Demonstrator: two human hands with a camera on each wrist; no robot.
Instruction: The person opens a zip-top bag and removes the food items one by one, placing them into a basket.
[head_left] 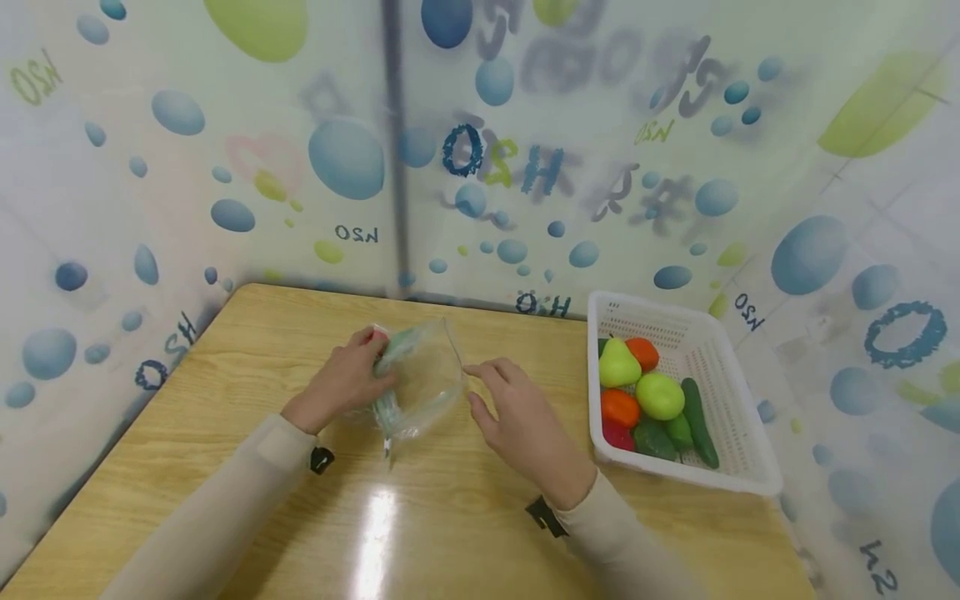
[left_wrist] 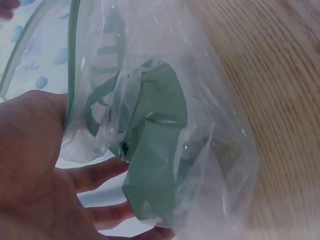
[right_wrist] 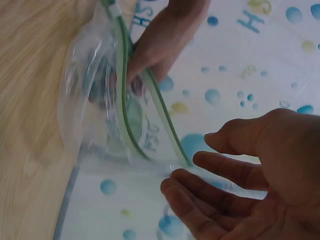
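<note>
A clear plastic zip bag [head_left: 420,379] with a green seal strip stands on the wooden table [head_left: 247,350], its mouth gaping. My left hand [head_left: 348,375] grips the bag's left edge; in the left wrist view the fingers [left_wrist: 100,172] curl against the crumpled plastic [left_wrist: 160,145] with green print. My right hand [head_left: 513,408] hovers just right of the bag, fingers relaxed and spread, holding nothing. The right wrist view shows those fingers [right_wrist: 220,170] near the green zip strip [right_wrist: 125,105], with the left hand [right_wrist: 165,35] behind it.
A white slotted basket [head_left: 731,392] sits at the table's right, holding toy produce: a pear [head_left: 618,362], a green apple [head_left: 660,396], tomatoes [head_left: 619,407] and cucumbers [head_left: 699,421]. Bubble-printed walls [head_left: 525,167] close in behind and beside the table.
</note>
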